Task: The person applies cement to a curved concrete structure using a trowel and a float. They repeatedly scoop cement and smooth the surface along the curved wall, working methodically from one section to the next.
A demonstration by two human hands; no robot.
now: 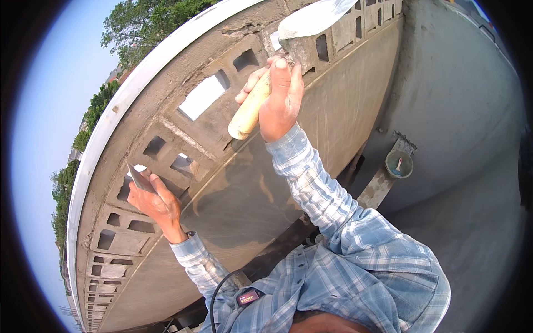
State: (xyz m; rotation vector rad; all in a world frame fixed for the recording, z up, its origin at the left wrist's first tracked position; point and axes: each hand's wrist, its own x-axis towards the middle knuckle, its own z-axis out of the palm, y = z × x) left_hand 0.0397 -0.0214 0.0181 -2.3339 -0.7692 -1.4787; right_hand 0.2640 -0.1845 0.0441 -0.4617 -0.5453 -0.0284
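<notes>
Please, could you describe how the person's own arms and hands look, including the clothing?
The left hand and right hand are bare, without gloves. The left sleeve and right sleeve are long, in blue-and-white plaid, reaching about the wrists. A thin black cable curves by the left sleeve.

A small dark label (249, 298) bearing pale lettering sits on the blue plaid shirt (366, 250).

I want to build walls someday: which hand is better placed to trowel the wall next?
Probably the right hand: it grips the wooden-handled trowel, its blade near the perforated block wall. The left hand holds a flat grey tool.
</notes>
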